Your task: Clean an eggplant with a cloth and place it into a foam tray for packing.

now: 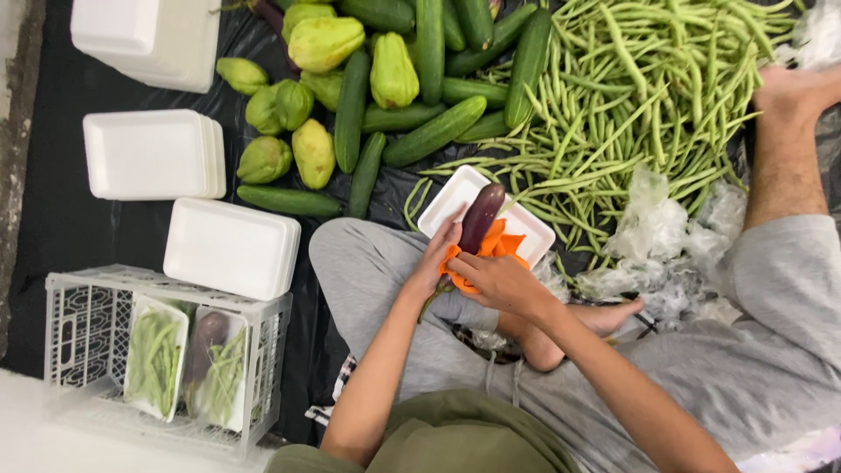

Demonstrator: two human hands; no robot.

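Head view hides most of the orange cloth [491,250] under both hands; left hand [435,263] fingers curl around the dark purple eggplant [481,217] above a white foam tray [459,194], right hand [495,280] fingers clutching cloth.

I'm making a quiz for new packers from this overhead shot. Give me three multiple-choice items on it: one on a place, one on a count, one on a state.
1. Where does the eggplant lie?
A. In the crate
B. On the white foam tray at the hands
C. Among the green beans

2. How many packed trays stand in the white crate?
A. Two
B. Five
C. None

3. What is the right hand doing?
A. Resting open on the knee
B. Gripping an orange cloth
C. Holding a cucumber

Answers: 1 B, the eggplant rests on the foam tray with the left hand beside it. 2 A, two filled trays show inside. 3 B, its fingers close on the orange cloth.
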